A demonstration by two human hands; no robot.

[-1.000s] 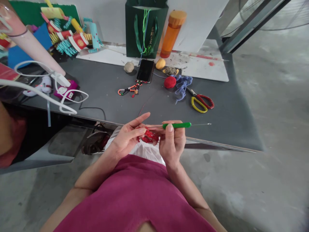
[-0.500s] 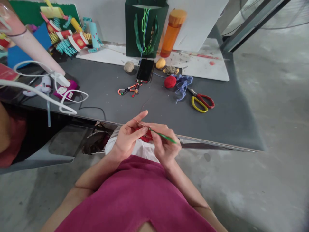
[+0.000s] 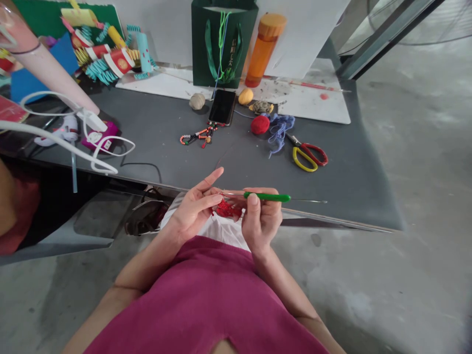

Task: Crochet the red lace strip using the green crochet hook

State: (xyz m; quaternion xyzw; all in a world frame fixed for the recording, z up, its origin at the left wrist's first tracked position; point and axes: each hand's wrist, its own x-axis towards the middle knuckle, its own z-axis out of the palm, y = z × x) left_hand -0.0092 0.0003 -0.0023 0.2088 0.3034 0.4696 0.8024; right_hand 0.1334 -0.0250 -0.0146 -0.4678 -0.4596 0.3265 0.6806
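My right hand (image 3: 261, 219) is closed around a green-handled crochet hook (image 3: 267, 197), which lies level and points left, its thin metal tail sticking out to the right. My left hand (image 3: 193, 209) pinches a small red crochet piece (image 3: 227, 210) between thumb and fingers, with the index finger raised. A thin red strand runs from the piece up across the grey table (image 3: 350, 182) toward a red yarn ball (image 3: 260, 125). Both hands hover at the table's near edge, above my lap.
On the table lie yellow-and-red scissors (image 3: 308, 155), blue yarn (image 3: 279, 129), a dark phone (image 3: 222, 107), a bead string (image 3: 197, 136), a green gift bag (image 3: 221, 44) and an orange bottle (image 3: 264, 50). White cables (image 3: 84, 147) and paper crafts (image 3: 106, 54) crowd the left. Another person's arm (image 3: 47, 69) reaches in at upper left.
The crochet hook tilted down to the right half a second ago and has swung back to level. My right hand turned with it; my left hand barely moved.
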